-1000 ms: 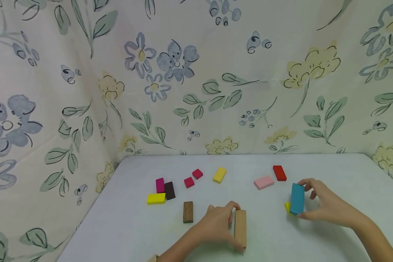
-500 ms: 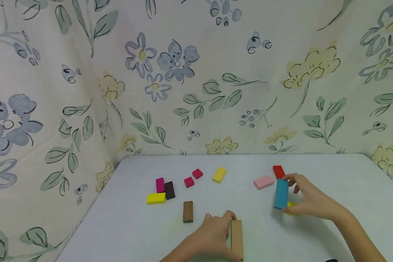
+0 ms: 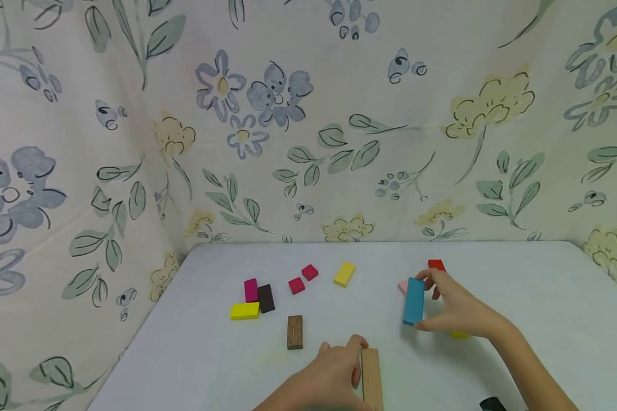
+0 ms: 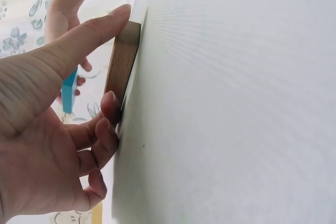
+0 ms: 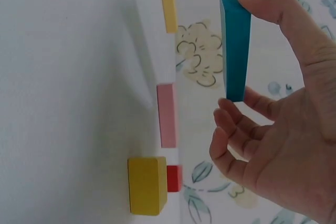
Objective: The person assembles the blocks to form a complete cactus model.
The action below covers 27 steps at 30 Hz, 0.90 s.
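Observation:
Near the table's front edge, my left hand [image 3: 329,371] pinches a long tan wooden block [image 3: 372,379] lengthwise between thumb and fingers. The left wrist view shows the thumb at one end of that wooden block [image 4: 122,64] and fingertips at the other, close against the white surface. My right hand [image 3: 460,308] grips a blue block [image 3: 414,301] by its two ends. In the right wrist view the blue block [image 5: 236,45] is raised off the table. Behind it, a pink block [image 3: 403,287] is mostly hidden, and my right hand partly covers a yellow block [image 3: 460,335].
A red block [image 3: 436,265] lies behind my right hand. Further left are a yellow block [image 3: 344,274], two crimson cubes [image 3: 296,286], a dark brown block [image 3: 266,298], a magenta block [image 3: 251,290], another yellow block [image 3: 245,311] and a striped brown wooden block [image 3: 295,332].
My right hand has carried the blue block leftward, from over the yellow block to in front of the pink one. My left hand has drawn the tan wooden block slightly toward the front edge.

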Each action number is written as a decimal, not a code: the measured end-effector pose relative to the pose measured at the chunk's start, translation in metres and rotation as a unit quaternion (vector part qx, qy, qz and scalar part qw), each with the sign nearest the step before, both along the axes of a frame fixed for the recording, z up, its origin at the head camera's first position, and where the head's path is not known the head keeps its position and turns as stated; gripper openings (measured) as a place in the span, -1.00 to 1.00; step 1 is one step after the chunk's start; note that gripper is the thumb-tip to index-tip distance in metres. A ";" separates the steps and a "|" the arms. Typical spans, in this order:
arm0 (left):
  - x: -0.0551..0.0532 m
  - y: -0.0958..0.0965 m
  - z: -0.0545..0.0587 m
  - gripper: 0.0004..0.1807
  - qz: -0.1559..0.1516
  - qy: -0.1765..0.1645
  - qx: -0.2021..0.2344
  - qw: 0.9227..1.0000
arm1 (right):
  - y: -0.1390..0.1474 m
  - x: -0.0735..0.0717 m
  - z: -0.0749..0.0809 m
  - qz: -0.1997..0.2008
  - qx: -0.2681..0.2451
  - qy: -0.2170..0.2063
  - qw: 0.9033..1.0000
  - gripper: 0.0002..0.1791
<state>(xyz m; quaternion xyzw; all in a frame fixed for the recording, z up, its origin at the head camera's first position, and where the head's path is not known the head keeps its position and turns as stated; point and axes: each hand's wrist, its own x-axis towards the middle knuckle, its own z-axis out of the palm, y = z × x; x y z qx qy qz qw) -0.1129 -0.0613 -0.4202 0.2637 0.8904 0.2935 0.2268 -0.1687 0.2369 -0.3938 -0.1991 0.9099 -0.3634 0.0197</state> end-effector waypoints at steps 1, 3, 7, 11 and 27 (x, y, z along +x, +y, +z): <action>0.000 -0.001 0.000 -0.11 0.004 -0.007 0.009 1.000 | -0.003 -0.001 0.001 0.001 -0.001 -0.003 1.000 -0.02; 0.000 -0.003 -0.001 -0.13 0.012 -0.019 0.026 0.999 | -0.009 -0.002 0.002 0.004 -0.005 -0.010 1.000 -0.03; 0.000 -0.006 -0.001 -0.16 0.013 -0.026 0.044 0.999 | -0.021 -0.003 0.001 0.011 -0.018 -0.024 0.999 -0.04; 0.001 -0.007 0.000 -0.18 0.005 -0.023 0.048 0.999 | -0.032 -0.006 0.000 0.019 -0.024 -0.035 0.999 -0.04; 0.000 -0.011 -0.001 -0.16 0.007 -0.047 0.069 0.996 | -0.044 -0.004 -0.008 0.051 -0.024 -0.054 0.997 -0.09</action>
